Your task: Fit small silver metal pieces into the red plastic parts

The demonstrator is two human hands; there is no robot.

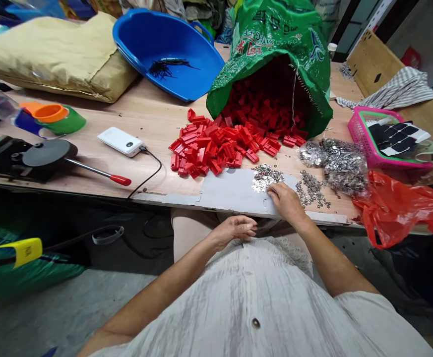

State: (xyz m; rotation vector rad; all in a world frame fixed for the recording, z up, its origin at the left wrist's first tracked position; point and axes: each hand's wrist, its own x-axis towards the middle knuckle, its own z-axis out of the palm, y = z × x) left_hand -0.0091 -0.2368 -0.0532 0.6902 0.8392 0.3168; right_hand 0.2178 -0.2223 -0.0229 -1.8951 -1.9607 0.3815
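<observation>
Toward the desk's [151, 116] left end, a lever press [48, 152] sits close to the front edge, its red-tipped handle pointing right. Next comes a white power bank [121, 141], its black cable [153, 173] running over the front edge; the cable is best kept clear of the left forearm.

Near the middle, red plastic blocks [216, 144] spill forward from the mouth of a green woven sack [276, 34], ending just behind a grey sheet [219, 191] laid along the front edge. The left hand [234, 230] hangs just off that edge, fingers loosely curled; whether it holds anything cannot be told. Keeping it this near the sheet should make any passing of parts short.

The small silver metal pieces [266, 177] lie heaped on the sheet's right part, and the right hand [286, 199] reaches their near side, thumb and fingers drawn together; whether a piece is pinched between them is too small to tell. Working from the heap's thin fringe, one piece at a time, would probably separate them most cleanly.

Right of that hand, a second scatter of metal pieces [311, 188] calls for a careful wrist, lest the two groups mix. Beyond it lie a clear bag of metal parts [344, 166] and a red plastic bag [402, 208] drooping over the front edge.
</observation>
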